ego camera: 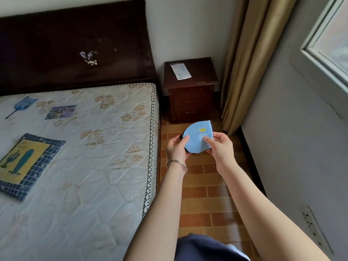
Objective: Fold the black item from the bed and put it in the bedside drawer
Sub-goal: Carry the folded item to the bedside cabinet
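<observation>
Two hands hold one small fabric item [197,140] in the air over the tiled floor [203,185], between the bed [94,147] and the bedside cabinet [191,91]. Its showing face is light blue with a yellow crown, and a black edge peeps out along the bottom and left, so it is probably the task's black item turned or doubled over. The left hand [177,147] pinches its left edge with the thumb on top; the right hand [220,146] pinches the right side, thumb pressed on the print. Each grip is clenched on the cloth. By the half-round shape, the folding looks done or nearly so. Carrying it to the cabinet seems next, which calls for freeing one hand to pull a drawer; three drawer fronts show, all closed. One paper slip [180,71] lies on the cabinet top. Three things lie on the mattress: one cactus-print mat [26,166], one small picture card [60,112] and one blue duster [24,104].
</observation>
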